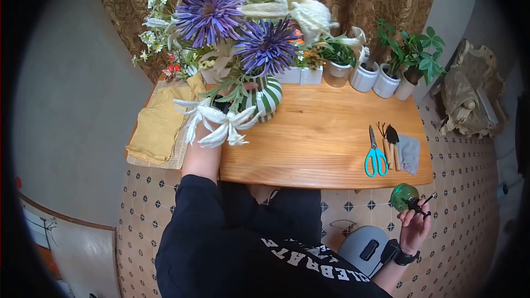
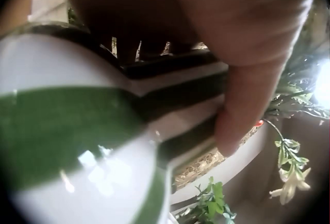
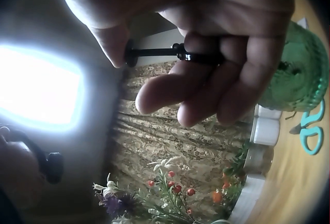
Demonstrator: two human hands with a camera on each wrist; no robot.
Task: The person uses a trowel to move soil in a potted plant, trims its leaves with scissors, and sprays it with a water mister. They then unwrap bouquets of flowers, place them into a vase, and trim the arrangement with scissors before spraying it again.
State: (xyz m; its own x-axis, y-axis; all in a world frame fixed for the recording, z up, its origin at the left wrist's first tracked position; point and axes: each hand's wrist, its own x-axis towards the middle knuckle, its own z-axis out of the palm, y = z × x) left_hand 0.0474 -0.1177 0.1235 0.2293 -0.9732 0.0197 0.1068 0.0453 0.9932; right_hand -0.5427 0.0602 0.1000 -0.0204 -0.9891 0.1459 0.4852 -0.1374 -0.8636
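In the head view, a green-and-white striped vase (image 1: 269,99) holds a tall bunch of purple and white flowers (image 1: 210,14). My left hand (image 2: 232,22) grips its neck, thumb along one side in the left wrist view; flowers hide much of that hand from above. My right hand (image 1: 415,230) holds a green glass spray bottle (image 1: 404,196) by its black pump, off the table's front right edge. Curled fingers (image 3: 198,97) wrap the pump's neck in the right wrist view, and the thumb sits at the knob of the plunger (image 3: 154,52).
Scissors with turquoise handles (image 1: 376,161), a small rake and trowel (image 1: 392,138) and a grey cloth (image 1: 408,153) lie at the table's right. Potted plants (image 1: 386,81) line the back. Yellow cloth (image 1: 157,127) lies on newspaper at left. A grey rounded object (image 1: 353,245) stands below.
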